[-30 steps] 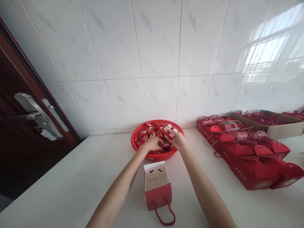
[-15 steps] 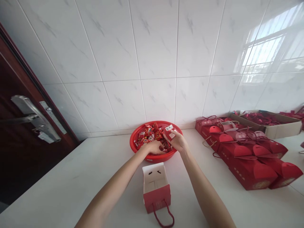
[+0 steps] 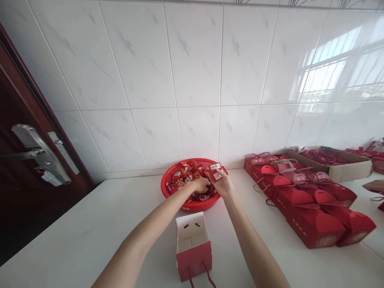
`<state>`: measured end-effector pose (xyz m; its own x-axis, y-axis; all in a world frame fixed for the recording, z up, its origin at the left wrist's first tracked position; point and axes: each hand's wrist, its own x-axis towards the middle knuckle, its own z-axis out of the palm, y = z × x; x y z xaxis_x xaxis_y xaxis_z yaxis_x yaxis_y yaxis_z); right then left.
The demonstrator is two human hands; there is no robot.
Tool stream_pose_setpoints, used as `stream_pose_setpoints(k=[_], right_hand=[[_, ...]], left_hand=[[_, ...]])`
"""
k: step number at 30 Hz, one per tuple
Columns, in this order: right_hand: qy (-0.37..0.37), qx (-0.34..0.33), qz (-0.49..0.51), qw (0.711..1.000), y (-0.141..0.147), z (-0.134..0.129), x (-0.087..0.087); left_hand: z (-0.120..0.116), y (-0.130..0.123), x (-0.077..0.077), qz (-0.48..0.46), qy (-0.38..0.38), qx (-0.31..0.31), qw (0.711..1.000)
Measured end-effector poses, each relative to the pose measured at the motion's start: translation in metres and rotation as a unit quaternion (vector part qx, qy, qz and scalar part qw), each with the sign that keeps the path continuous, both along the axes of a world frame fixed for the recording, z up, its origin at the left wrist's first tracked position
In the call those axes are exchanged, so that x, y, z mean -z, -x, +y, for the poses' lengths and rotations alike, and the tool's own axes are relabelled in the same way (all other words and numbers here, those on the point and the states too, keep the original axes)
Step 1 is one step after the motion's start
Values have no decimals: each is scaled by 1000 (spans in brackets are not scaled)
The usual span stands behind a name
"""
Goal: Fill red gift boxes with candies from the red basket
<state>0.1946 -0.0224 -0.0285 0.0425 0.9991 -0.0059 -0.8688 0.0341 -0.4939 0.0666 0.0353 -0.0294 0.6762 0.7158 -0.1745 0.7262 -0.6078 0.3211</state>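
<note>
A red plastic basket (image 3: pixel 165 191) stands against the wall with a heap of red-wrapped candies (image 3: pixel 183 178) inside. My left hand (image 3: pixel 200 185) is down among the candies, its fingers curled together; what they hold, if anything, is hidden. At the basket's right rim my right hand (image 3: pixel 225 185) grips red candy packets (image 3: pixel 216 173), one with a white label showing. Nearer to me is an open red gift box (image 3: pixel 194 259) with a pale inside, its lid side folded back and a red cord handle hanging at the front. No candies show in it.
Several closed red gift boxes (image 3: pixel 315 224) stand in rows on the right. Behind them is a cardboard carton (image 3: pixel 349 170) of red items. Another person's hand (image 3: pixel 375 185) shows at the right edge. A brown door (image 3: pixel 24 192) is at left.
My left hand has shifted within the basket, lifting slightly and moving right toward my right hand. The right hand still holds the packets. Another person's hand has come into view at the right.
</note>
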Motion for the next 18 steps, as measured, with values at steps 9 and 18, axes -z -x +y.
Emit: stream_pose_setpoints(k=[9, 18], right_hand=[[-4, 7, -5, 1000, -2, 3, 2], [-24, 7, -17, 1000, -2, 0, 2]], left_hand=[[0, -8, 7, 10, -29, 27, 999], [4, -16, 9, 5, -26, 16, 1000]])
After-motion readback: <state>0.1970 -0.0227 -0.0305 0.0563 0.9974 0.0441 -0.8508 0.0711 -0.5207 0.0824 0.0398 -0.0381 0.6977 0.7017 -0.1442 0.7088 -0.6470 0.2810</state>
